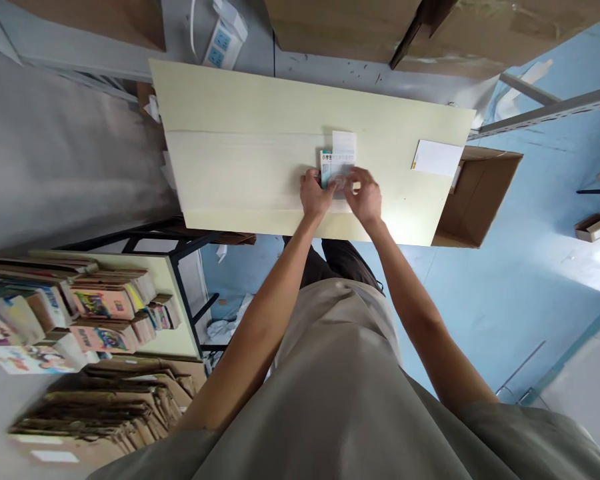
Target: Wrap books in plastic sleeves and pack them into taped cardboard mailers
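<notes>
A small booklet (326, 160) with a white and teal cover and dark printed characters lies on the pale yellow tabletop, near its middle. From under its top edge sticks a white paper slip (344, 141) with faint print. My left hand (316, 193) grips the booklet's lower left side, its thumb lying across the front. At the lower right corner my right hand (365, 197) is closed in a pinch. Something shiny and see-through, perhaps plastic film, shows between the two thumbs. What the right fingertips hold is too small to make out.
A white flat packet (437, 157) lies on the table (240, 167) at the right. An open cardboard box (487, 193) stands beyond that edge. Behind are a power strip (223, 41) and large cartons (340, 30). Stacked books (103, 303) and folded cardboard (125, 407) sit at lower left.
</notes>
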Demonstrator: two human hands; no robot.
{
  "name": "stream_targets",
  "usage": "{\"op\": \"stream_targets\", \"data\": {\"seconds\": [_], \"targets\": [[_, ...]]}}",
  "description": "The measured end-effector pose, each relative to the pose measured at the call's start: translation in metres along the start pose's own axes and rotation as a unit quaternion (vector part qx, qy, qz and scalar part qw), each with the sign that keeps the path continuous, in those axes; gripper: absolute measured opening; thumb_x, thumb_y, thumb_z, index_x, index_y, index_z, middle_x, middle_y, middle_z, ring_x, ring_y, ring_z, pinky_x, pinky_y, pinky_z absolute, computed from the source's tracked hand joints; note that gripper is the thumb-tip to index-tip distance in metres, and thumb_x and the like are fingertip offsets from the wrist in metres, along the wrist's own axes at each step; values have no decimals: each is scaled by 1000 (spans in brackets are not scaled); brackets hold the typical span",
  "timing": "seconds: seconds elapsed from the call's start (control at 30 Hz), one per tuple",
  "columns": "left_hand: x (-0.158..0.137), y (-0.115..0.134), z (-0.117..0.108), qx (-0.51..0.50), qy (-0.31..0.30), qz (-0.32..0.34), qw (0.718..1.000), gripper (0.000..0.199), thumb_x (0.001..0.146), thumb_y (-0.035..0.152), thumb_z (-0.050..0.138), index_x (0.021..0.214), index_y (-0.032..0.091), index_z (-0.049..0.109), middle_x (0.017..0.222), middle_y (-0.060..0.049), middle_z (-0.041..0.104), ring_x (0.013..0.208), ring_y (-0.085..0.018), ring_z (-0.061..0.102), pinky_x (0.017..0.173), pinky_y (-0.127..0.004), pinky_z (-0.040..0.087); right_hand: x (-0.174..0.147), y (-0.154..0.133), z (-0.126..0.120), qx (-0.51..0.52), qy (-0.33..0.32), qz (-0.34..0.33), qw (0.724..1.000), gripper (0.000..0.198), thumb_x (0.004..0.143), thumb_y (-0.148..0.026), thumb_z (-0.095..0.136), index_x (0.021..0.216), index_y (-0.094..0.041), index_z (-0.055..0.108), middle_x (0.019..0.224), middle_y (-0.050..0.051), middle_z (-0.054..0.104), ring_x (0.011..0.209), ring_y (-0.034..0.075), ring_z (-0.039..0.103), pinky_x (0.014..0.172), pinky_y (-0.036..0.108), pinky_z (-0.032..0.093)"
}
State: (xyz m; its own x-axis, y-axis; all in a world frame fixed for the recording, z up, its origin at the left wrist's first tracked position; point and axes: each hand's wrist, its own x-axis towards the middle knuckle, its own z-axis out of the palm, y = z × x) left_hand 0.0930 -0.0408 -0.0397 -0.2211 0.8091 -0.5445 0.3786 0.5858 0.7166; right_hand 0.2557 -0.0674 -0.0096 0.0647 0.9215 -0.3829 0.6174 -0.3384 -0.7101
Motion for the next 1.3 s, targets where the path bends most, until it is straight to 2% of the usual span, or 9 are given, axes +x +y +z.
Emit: {"op": "stream_targets", "data": {"seconds": [0.1, 0.3, 0.43, 0.53, 0.67, 0.87, 1.0, 1.17, 1.3], "targets": [[1, -4, 0, -13, -4, -1, 1000, 47, 83, 21, 98, 119, 27, 70, 131, -11, 74, 127, -34, 74, 120, -50, 59, 37, 9, -1, -4, 57, 90, 994, 34, 113, -48, 69, 137, -24, 71, 147, 21, 79, 131, 37, 80, 119, 62, 67], [-7, -4, -4, -19, -6, 1, 1000, 41, 89, 21, 96, 121, 27, 72, 127, -9, 73, 112, -28, 75, 113, -46, 63, 93, -4, 6, -3, 27, 184, 983, 38, 100, -57, 88, 102, -24, 70, 112, 14, 82, 118, 35, 80, 113, 57, 68], [-30, -3, 0, 9, 5, 93, 996, 15, 104, 15, 80, 110, 28, 74, 136, -13, 69, 134, -33, 72, 129, -51, 57, 94, -19, -2, -25, 19, 208, 978, 38, 98, -53, 91, 97, -25, 65, 107, 11, 79, 111, 32, 80, 110, 53, 68], [-48, 1, 10, 34, 22, 122, 992, 24, 104, 25, 88, 121, 27, 72, 146, -17, 68, 152, -40, 64, 136, -60, 52, 89, -22, -2, -33, 19, 201, 979, 36, 99, -53, 87, 99, -26, 64, 105, 9, 78, 111, 32, 79, 111, 56, 68], [-58, 9, 18, 36, 29, 100, 994, 66, 86, 39, 109, 134, 27, 65, 153, -20, 67, 157, -48, 59, 131, -66, 54, 83, -14, 1, -21, 27, 142, 989, 34, 101, -55, 83, 108, -27, 65, 100, 8, 76, 116, 35, 78, 110, 60, 68], [-55, 14, -3, -13, -13, 67, 998, 55, 85, 13, 94, 127, 28, 63, 149, -17, 70, 142, -42, 70, 126, -56, 58, 58, -32, -32, -97, 32, -91, 991, 40, 117, -52, 62, 144, -22, 68, 150, 21, 72, 159, 45, 65, 122, 76, 62], [-50, 9, -18, -52, -25, 58, 997, 45, 89, 17, 91, 124, 29, 65, 149, -16, 72, 142, -39, 70, 124, -52, 59, 55, -61, -48, -150, -105, -245, 952, 31, 112, -23, 66, 140, -28, 77, 176, 10, 64, 182, 40, 41, 148, 79, 35], [-56, 0, -19, -51, 11, 57, 997, 41, 91, 28, 95, 126, 27, 73, 143, -17, 74, 148, -39, 65, 131, -54, 55, 92, -69, -45, -199, -228, -294, 907, 38, 92, 7, 71, 106, -26, 81, 146, 7, 81, 171, 37, 57, 156, 72, 22], [-76, -11, -16, -41, 64, 43, 996, 41, 102, 47, 92, 135, 25, 81, 139, -18, 74, 143, -39, 69, 130, -55, 57, 117, -73, -42, -187, -228, -224, 929, 15, 98, -14, 86, 108, -25, 81, 117, 6, 82, 144, 38, 72, 147, 77, 34]]}}
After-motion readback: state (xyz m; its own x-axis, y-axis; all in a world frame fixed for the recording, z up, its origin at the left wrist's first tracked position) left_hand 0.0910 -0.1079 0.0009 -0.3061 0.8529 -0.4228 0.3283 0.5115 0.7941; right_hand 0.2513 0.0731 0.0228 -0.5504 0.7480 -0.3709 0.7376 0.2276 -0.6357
